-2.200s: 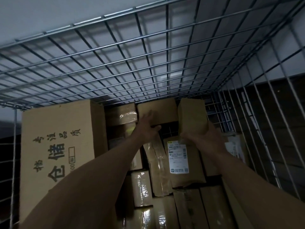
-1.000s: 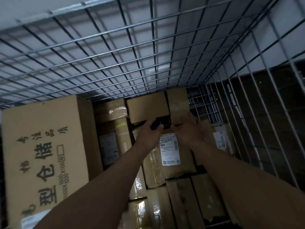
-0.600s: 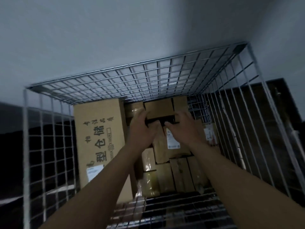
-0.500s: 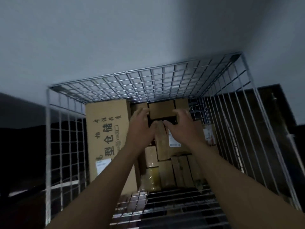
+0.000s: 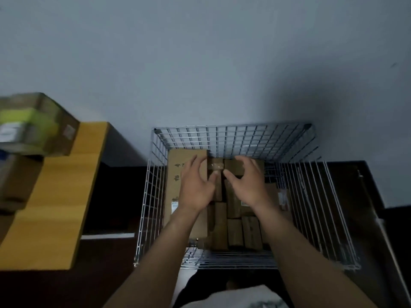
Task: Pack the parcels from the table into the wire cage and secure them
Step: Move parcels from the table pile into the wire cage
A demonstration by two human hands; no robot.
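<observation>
hovering left hand (image 5: pixel 196 189), right hand (image 5: pixel 247 186)

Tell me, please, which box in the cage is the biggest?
The carton along the cage's left wall, printed with black characters; the other parcels beside it are all much smaller.

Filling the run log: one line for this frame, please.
stage: packing | left hand: open, empty, over wire cage | right hand: open, empty, over cage | parcels: in cage | table: blurred boxes on it
</observation>
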